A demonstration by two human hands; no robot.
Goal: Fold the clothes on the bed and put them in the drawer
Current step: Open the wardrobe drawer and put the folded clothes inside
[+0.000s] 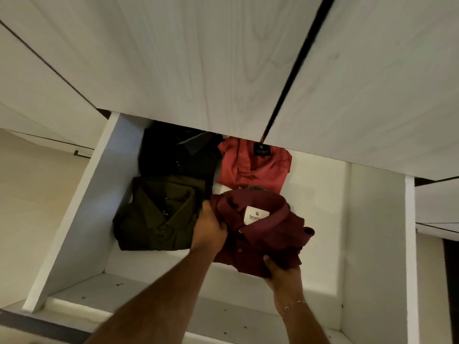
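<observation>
Both hands are holding a folded maroon shirt [260, 234] over the right half of an open white drawer [82, 214]. The left hand [210, 229] is gripping the shirt's left edge beside the collar, its fingers tucking under the cloth. The right hand [282, 271] is gripping the shirt's near edge, its thumb lying on top and its fingers curling beneath; a thin bracelet [293, 306] is sitting on that wrist. The shirt is lying collar-up with a white label [257, 215] showing inside the neck, and one cuff is poking out at its right side. Whether the shirt is resting on the drawer floor or being held just above it cannot be told.

Three other folded shirts are lying in the drawer. An olive shirt [159, 214] is sitting in the near left part, just beside the maroon one. A black shirt [176, 155] is lying beyond the olive one, at the far left. A coral-red shirt [253, 165] is lying at the far right, beside the black one and just beyond the maroon one, its collar partly hiding under the pale wood-grain cupboard door [198, 58] that is overhanging the drawer's far end.
</observation>
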